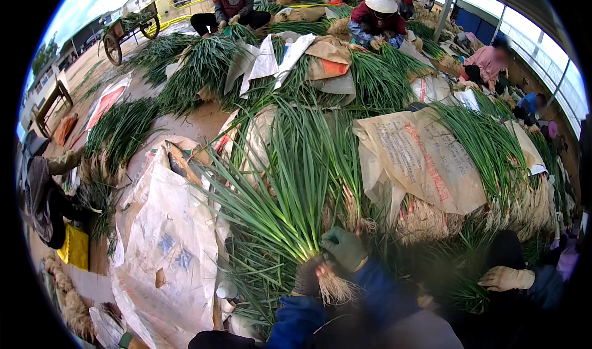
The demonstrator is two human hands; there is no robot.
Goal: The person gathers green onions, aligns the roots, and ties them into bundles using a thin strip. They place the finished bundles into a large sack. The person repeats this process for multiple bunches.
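Note:
My left hand (pixel 309 275), in a dark glove, is closed around the lower stems of a bunch of green onions (pixel 296 201). The long green leaves fan away from me and the pale roots (pixel 334 286) hang out at the near right side. My right hand (pixel 344 247), in a green glove, lies against the bunch just above the roots; its fingertips touch the stems, and whether they grip any is hidden. A smaller group of green onions (pixel 349 196) lies just beyond. Loose green leaves (pixel 263 275) cover the ground left of my hands.
A large white woven sack (pixel 171 247) lies at the left. A printed plastic sack (pixel 421 159) partly covers piled onions at the right. A co-worker's gloved hand (pixel 506 278) rests close by at the lower right. Other people sit among the heaps beyond. A cart (pixel 129 25) stands far left.

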